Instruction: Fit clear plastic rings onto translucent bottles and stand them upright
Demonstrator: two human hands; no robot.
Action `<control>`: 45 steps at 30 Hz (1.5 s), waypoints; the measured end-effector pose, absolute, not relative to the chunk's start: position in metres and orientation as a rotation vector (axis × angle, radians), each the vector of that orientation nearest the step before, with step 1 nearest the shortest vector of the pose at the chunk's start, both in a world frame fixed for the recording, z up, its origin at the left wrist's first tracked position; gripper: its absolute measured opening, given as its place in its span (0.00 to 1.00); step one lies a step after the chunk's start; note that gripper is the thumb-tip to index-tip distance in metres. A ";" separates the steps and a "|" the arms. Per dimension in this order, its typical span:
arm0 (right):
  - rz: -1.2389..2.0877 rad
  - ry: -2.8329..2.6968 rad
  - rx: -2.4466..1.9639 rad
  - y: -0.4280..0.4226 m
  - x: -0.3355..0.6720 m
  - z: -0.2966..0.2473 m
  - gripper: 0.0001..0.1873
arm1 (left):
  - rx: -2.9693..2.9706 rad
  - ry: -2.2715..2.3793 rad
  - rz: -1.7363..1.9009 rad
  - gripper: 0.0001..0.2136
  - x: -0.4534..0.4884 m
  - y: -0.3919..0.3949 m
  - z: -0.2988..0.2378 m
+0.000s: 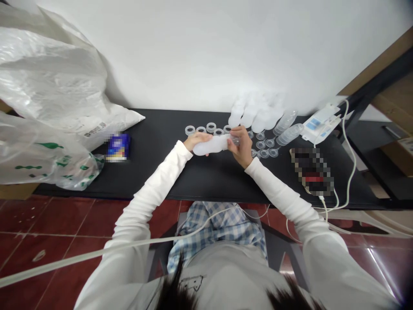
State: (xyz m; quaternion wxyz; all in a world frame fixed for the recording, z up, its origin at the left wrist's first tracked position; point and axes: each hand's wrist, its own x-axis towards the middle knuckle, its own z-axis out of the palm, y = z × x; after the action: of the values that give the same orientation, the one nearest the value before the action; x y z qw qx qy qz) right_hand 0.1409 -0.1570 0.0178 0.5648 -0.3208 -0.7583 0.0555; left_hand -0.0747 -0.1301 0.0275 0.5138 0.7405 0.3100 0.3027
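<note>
Lying sideways above the table, a frosted white plastic bottle spans both hands. My left hand is wrapped round its rounded left end. At its right, neck end, the fingers of my right hand are closed round a small clear plastic piece, partly covered by the fingers. Whether that piece is seated on the neck cannot be made out. Just behind the bottle are several white rings. To the right of my right hand lie several small clear nipple-shaped pieces.
Several frosted bottles stand by the wall, beside two stacks of clear domed covers. A power strip, cables and a phone lie at right. Large plastic bags and a blue packet are at left.
</note>
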 end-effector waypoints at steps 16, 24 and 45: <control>0.285 -1.653 -1.504 -0.165 0.124 0.056 0.15 | 2.893 1.174 1.089 0.31 -0.074 -0.139 0.025; -0.086 -1.918 -1.324 -0.169 0.135 0.052 0.17 | 2.817 1.206 1.205 0.32 -0.073 -0.137 0.019; -0.053 -2.048 -1.361 -0.192 0.147 0.045 0.17 | 1.894 1.899 1.747 0.27 -0.103 -0.103 0.004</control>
State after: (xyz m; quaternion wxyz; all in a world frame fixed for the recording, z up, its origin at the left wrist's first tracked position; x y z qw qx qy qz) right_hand 0.1473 -0.1922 0.0453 0.3346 -0.5215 -0.7847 -0.0202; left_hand -0.1027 -0.1025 0.0037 -0.0296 0.5915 0.5929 0.5456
